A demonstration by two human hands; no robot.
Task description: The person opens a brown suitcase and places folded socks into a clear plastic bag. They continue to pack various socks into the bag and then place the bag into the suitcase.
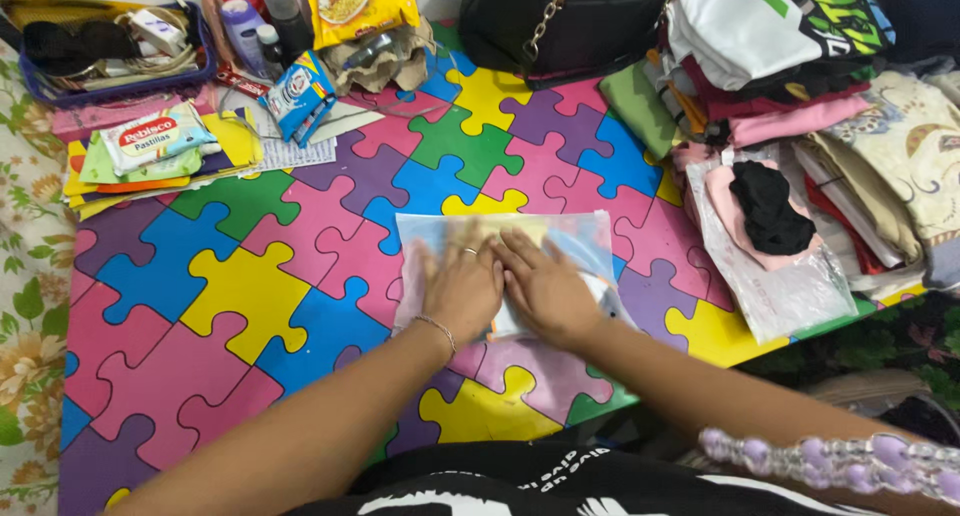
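From the head camera, the left hand (462, 288) and right hand (545, 288) lie flat, fingers open, side by side on a clear plastic bag (580, 238) resting mid-way across the puzzle-patterned mat (230, 286), gripping nothing.

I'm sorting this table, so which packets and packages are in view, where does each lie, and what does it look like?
Clear plastic bag: centre of the mat, flat and rectangular, under the left hand and the right hand.
White wipes-style packet: upper left, red label.
Yellow snack pouch: top centre.
Blue and white packet: below the pouch.
Clear bag: right, holding black and pink cloth.
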